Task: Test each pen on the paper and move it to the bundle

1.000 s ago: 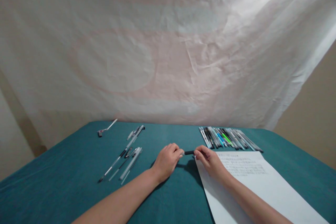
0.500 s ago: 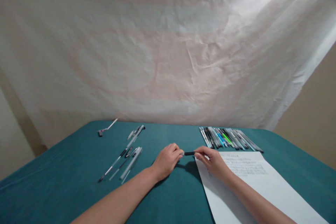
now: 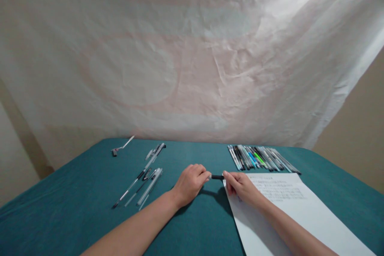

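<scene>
Between my two hands a pen (image 3: 217, 177) lies level just above the table, its dark middle section bare. My left hand (image 3: 192, 184) is closed round the left end, where a pale bit shows at the fingertips. The right end sits pinched between thumb and fingers of my right hand (image 3: 241, 186), over the corner of a white sheet of paper (image 3: 306, 224). Both ends of the pen are hidden by my fingers. Rows of handwriting fill the upper part of the sheet.
Several pens (image 3: 259, 158) lie side by side behind the paper, one bright green. To the left are pen parts: a long pen (image 3: 129, 188), clear barrels (image 3: 150, 187) and a cap group (image 3: 155, 152). A small bent item (image 3: 123, 147) rests far left on the green cloth (image 3: 75, 192).
My right hand has rolled its grip on the pen, with the thumb now higher and the fingers curled under. My left hand has barely shifted.
</scene>
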`<control>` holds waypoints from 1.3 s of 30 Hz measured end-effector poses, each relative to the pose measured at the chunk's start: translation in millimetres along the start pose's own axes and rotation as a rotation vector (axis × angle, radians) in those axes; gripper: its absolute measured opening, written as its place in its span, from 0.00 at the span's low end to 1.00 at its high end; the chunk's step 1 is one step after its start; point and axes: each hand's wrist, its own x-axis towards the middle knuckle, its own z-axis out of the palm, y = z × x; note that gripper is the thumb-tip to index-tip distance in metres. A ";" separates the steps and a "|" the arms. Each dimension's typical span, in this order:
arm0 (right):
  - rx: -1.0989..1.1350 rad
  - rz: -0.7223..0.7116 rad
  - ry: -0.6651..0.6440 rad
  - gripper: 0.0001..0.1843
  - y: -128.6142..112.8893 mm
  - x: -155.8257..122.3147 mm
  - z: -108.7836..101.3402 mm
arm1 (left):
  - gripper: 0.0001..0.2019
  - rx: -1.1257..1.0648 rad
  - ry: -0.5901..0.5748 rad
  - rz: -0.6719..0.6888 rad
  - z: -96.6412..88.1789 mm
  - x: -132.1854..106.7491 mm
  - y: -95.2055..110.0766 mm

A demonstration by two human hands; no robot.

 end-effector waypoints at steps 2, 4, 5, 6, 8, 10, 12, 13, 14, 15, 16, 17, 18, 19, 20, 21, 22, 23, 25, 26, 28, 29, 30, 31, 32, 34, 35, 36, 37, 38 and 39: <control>0.054 0.023 -0.023 0.30 0.2 0.9 1.5 | 0.09 -0.002 -0.004 -0.004 0.0 0.2 0.3; 0.067 0.024 -0.012 0.29 1.1 1.5 2.6 | 0.09 -0.033 0.003 -0.018 0.3 0.3 0.7; 0.059 0.018 -0.001 0.28 1.7 1.7 2.8 | 0.09 -0.053 0.009 -0.026 0.5 0.3 0.9; 0.045 0.008 0.013 0.28 2.3 1.7 2.9 | 0.09 -0.073 0.012 -0.033 0.5 0.3 1.1; 0.010 -0.022 0.036 0.26 3.0 1.6 2.3 | 0.09 -0.106 0.013 -0.049 0.4 0.2 1.4; -0.026 -0.060 0.043 0.23 2.9 1.3 0.8 | 0.09 -0.126 0.004 -0.063 0.0 0.1 1.6; -0.062 -0.095 0.043 0.21 2.1 0.8 -1.2 | 0.09 -0.136 -0.001 -0.075 -0.1 0.0 1.5; -0.085 -0.110 0.042 0.20 1.7 0.6 -2.3 | 0.09 -0.137 -0.003 -0.078 0.0 0.0 1.4; -0.111 -0.123 0.041 0.19 1.3 0.3 -3.5 | 0.09 -0.135 -0.006 -0.076 0.2 -0.1 1.1; -0.141 -0.139 0.040 0.18 0.9 0.1 -4.7 | 0.09 -0.130 -0.011 -0.070 0.4 -0.1 0.9; -0.173 -0.158 0.041 0.17 0.6 -0.1 -5.8 | 0.09 -0.123 -0.018 -0.061 0.6 -0.3 0.5; -0.203 -0.183 0.043 0.16 0.4 -0.2 -6.9 | 0.09 -0.118 -0.024 -0.053 0.8 -0.4 0.2; -0.231 -0.210 0.046 0.15 0.3 -0.3 -8.0 | 0.09 -0.116 -0.026 -0.045 0.9 -0.6 -0.1; -0.254 -0.237 0.046 0.15 0.2 -0.4 -9.0 | 0.09 -0.118 -0.025 -0.038 0.9 -0.8 -0.5; -0.273 -0.260 0.045 0.15 0.1 -0.4 -9.8 | 0.10 -0.124 -0.021 -0.032 0.7 -1.0 -0.8; -0.287 -0.273 0.041 0.15 0.0 -0.5 -10.5 | 0.10 -0.130 -0.016 -0.027 0.4 -1.1 -1.0; -0.298 -0.276 0.032 0.16 -0.3 -0.7 -10.8 | 0.10 -0.135 -0.013 -0.022 0.0 -1.3 -1.2; -0.303 -0.269 0.021 0.17 -0.7 -1.0 -10.9 | 0.10 -0.134 -0.013 -0.016 -0.5 -1.4 -1.2; -0.288 -0.231 -0.006 0.21 -2.2 -1.8 -9.9 | 0.10 -0.117 -0.020 -0.003 -1.9 -1.3 -1.2; -0.258 -0.202 -0.019 0.23 -3.2 -2.3 -8.9 | 0.11 -0.101 -0.025 0.005 -2.4 -1.3 -1.1; -0.151 -0.123 -0.041 0.27 -5.4 -3.1 -6.1 | 0.11 -0.066 -0.027 0.016 -3.1 -1.0 -1.1; -0.085 -0.075 -0.051 0.28 -6.2 -3.4 -4.5 | 0.11 -0.049 -0.024 0.019 -3.0 -0.8 -1.1; -0.020 -0.026 -0.061 0.30 -6.6 -3.5 -2.8 | 0.11 -0.035 -0.021 0.022 -2.7 -0.6 -1.1; 0.037 0.019 -0.072 0.31 -6.5 -3.4 -1.3 | 0.12 -0.024 -0.018 0.024 -2.2 -0.4 -1.3; 0.085 0.057 -0.083 0.31 -5.8 -3.0 0.2 | 0.12 -0.016 -0.015 0.024 -1.6 -0.3 -1.4; 0.150 0.107 -0.097 0.32 -3.4 -1.8 2.8 | 0.12 -0.004 -0.014 0.019 -0.2 0.0 -1.6; 0.171 0.117 -0.099 0.31 -1.9 -1.0 3.9 | 0.12 0.000 -0.015 0.013 0.4 0.1 -1.6; 0.187 0.121 -0.094 0.30 -0.5 -0.1 4.8 | 0.12 0.000 -0.017 0.005 0.8 0.1 -1.4; 0.196 0.119 -0.082 0.29 0.6 0.6 5.5 | 0.11 -0.005 -0.018 -0.005 1.0 0.1 -1.0; 0.197 0.111 -0.061 0.27 1.4 1.3 6.0 | 0.11 -0.017 -0.019 -0.017 0.9 0.0 -0.4; 0.191 0.097 -0.028 0.26 1.6 1.9 6.2 | 0.11 -0.036 -0.019 -0.030 0.7 0.0 0.3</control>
